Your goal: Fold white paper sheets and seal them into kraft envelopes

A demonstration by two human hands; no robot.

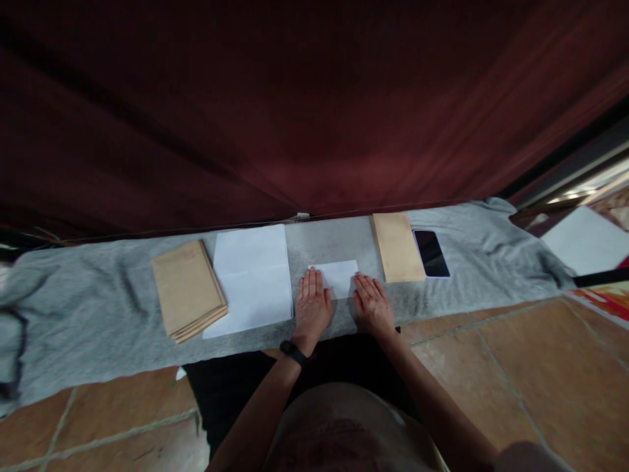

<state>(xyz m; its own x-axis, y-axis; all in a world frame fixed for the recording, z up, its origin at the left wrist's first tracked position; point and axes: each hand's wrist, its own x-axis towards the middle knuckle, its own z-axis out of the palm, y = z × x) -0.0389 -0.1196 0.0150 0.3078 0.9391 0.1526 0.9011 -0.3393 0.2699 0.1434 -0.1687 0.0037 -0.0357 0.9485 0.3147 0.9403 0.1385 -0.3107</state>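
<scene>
A small white sheet of paper (338, 278), apparently folded, lies flat on the grey cloth in front of me. My left hand (313, 303) rests flat on its left end, fingers stretched out, with a black band on the wrist. Over the right end, my right hand (372, 301) lies with its fingers extended, touching the paper's edge. To the left are larger white sheets (255, 278), partly under a stack of brown envelopes (187, 285). More brown envelopes (399, 248) lie to the right of my right hand.
A phone (431, 254) with a dark screen lies beside the right-hand envelopes. Grey cloth (108, 308) covers the long narrow surface. Behind it hangs a dark red curtain (304, 118). Brown floor tiles (472, 367) show below the front edge.
</scene>
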